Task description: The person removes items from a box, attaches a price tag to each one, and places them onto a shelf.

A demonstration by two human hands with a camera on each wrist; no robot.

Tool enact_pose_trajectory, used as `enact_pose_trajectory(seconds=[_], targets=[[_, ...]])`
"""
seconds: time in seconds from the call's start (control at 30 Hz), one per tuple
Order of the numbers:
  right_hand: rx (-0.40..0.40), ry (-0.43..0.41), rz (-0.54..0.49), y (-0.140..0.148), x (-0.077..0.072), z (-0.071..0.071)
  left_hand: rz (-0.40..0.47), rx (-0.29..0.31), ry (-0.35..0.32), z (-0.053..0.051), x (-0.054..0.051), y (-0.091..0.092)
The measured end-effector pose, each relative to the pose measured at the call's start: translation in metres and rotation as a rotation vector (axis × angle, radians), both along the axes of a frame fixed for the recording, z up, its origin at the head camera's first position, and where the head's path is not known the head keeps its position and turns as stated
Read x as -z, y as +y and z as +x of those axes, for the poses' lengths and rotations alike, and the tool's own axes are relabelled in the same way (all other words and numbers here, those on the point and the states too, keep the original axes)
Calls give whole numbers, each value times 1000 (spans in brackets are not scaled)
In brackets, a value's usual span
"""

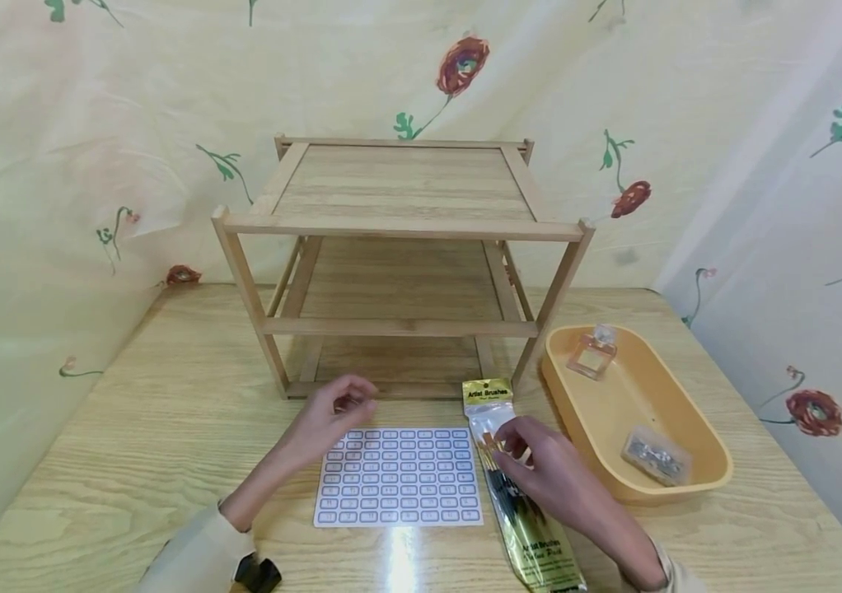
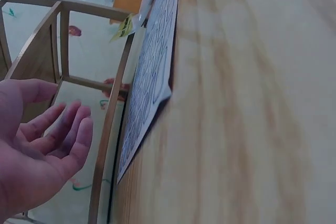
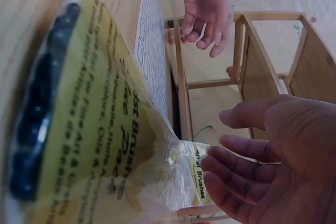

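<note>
My left hand (image 1: pixel 328 422) hovers over the upper left corner of a white sheet of small blue-framed labels (image 1: pixel 400 478). Its fingers are loosely curled with nothing between them, as the left wrist view also shows. My right hand (image 1: pixel 556 471) hangs above a clear-and-gold pack of artist brushes (image 1: pixel 535 543), which lies along the sheet's right side. In the right wrist view, the right fingers (image 3: pixel 239 166) are relaxed and hold nothing. One edge of the label sheet (image 2: pixel 152 72) lifts slightly off the table in the left wrist view.
A three-tier wooden rack (image 1: pixel 402 226) stands behind the sheet. At the right, a yellow tray (image 1: pixel 624 412) holds a perfume bottle (image 1: pixel 593 354) and a small clear box of metal pieces (image 1: pixel 656 455). Flowered cloth (image 1: pixel 688 107) hangs around the wooden table (image 1: pixel 169 428).
</note>
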State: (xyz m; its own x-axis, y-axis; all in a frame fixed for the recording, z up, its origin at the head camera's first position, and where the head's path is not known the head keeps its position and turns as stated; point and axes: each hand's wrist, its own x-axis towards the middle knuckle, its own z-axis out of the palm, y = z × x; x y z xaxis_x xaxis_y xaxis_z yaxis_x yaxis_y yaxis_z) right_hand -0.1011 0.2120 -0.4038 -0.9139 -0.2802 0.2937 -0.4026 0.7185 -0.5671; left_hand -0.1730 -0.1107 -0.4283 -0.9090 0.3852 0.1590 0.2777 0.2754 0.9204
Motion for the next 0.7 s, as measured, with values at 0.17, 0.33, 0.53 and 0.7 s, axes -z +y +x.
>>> enact_pose_trajectory(seconds=[0.17,0.33,0.53,0.7], targets=[[-51,-10,-3,-4,-2,-7,-65,0,21,2,-1,-8],[-98,4,-10,-6,-5,-13,-147,-8,62,2,2,-17],[-142,41,26,-7,-5,-18,-231,18,126,2,4,-23],[-202,38,52,-9,-3,-22,-323,-10,130,6,7,-28]])
